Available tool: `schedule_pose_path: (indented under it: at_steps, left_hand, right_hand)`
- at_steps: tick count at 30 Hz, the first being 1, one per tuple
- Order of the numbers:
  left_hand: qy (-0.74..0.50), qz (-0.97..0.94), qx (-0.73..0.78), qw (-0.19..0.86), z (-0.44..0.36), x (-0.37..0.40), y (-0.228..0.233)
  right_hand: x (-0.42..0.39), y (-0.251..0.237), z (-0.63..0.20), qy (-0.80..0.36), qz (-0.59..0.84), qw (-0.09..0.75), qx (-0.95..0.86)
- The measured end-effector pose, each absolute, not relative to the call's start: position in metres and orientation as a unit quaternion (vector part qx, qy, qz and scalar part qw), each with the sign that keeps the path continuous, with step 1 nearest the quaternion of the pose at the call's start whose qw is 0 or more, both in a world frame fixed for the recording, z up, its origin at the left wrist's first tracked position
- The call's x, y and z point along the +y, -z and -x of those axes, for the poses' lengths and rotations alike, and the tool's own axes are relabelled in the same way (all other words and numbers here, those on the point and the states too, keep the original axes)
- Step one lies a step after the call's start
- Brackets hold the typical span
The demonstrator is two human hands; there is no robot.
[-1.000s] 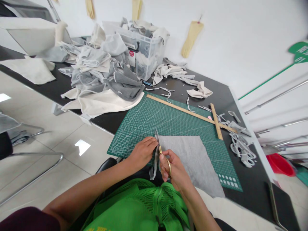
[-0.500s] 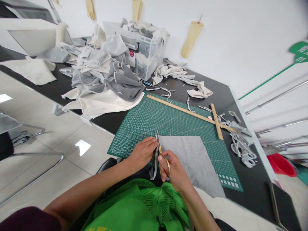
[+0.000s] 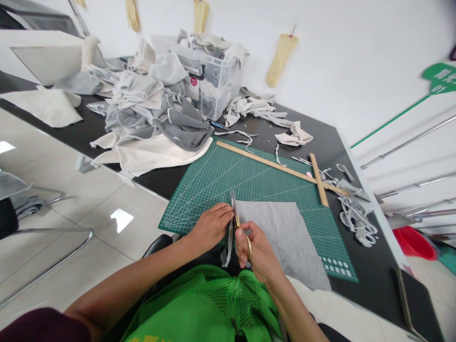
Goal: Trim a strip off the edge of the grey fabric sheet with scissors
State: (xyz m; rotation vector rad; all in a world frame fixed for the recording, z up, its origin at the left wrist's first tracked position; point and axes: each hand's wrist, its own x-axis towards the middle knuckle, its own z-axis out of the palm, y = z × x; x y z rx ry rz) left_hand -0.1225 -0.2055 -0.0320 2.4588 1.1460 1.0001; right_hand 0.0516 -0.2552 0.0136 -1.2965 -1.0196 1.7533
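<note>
We sit at a long black table (image 3: 320, 137) that runs from far left to near right. On its far left lies a big pile of grey and cream cloth (image 3: 149, 114), with a clear box (image 3: 213, 80) full of more cloth just behind it. In front of us is a green mat (image 3: 228, 175) with lines on it. Two wooden rulers (image 3: 270, 164) lie crossed at the far right side of the mat. To the right of the mat are thin grey scraps (image 3: 356, 218). A grey sheet (image 3: 285, 237) lies flat on the near right part of the mat and hangs a little over the near edge of the table. Our left hand (image 3: 212, 225) rests on the mat at the left edge of the sheet, fingers curled and pressing down there. Our right hand (image 3: 258, 251) holds gold scissors (image 3: 235, 221), with fingers through the rings. The blades point away from us along the left edge of the sheet and look nearly closed. A thin grey strip (image 3: 228, 247) hangs down between our hands, just beside the scissors.
</note>
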Motion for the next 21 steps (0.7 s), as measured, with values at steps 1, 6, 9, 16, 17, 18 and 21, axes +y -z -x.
schedule_pose_path:
  at_steps: [1,6,9,16,17,18,21]
  left_hand:
    - [-0.342,-0.844,0.393,0.125,0.1227,-0.2058,0.0316]
    - [-0.348,-0.841,0.395,0.124,0.1232,-0.2064,0.0323]
    - [-0.36,-0.842,0.387,0.112,0.1236,-0.2059,0.0351]
    - [-0.362,-0.846,0.377,0.107,0.1245,-0.2061,0.0352]
    - [-0.362,-0.846,0.375,0.107,0.1244,-0.2062,0.0344]
    - [-0.364,-0.846,0.374,0.105,0.1242,-0.2061,0.0336]
    - [-0.378,-0.845,0.368,0.09,0.1235,-0.206,0.0316]
  right_hand:
    - [-0.2553,-0.0133,-0.0514,-0.678,0.504,0.36,-0.396]
    - [-0.2563,-0.0106,-0.0508,-0.67,0.511,0.362,-0.398]
    - [-0.2571,-0.0094,-0.0509,-0.666,0.513,0.367,-0.398]
    - [-0.258,-0.0106,-0.0488,-0.665,0.516,0.373,-0.39]
    - [-0.258,-0.0113,-0.0483,-0.666,0.514,0.375,-0.389]
    - [-0.258,-0.0121,-0.048,-0.668,0.512,0.377,-0.386]
    - [-0.2577,-0.015,-0.0477,-0.681,0.503,0.383,-0.37]
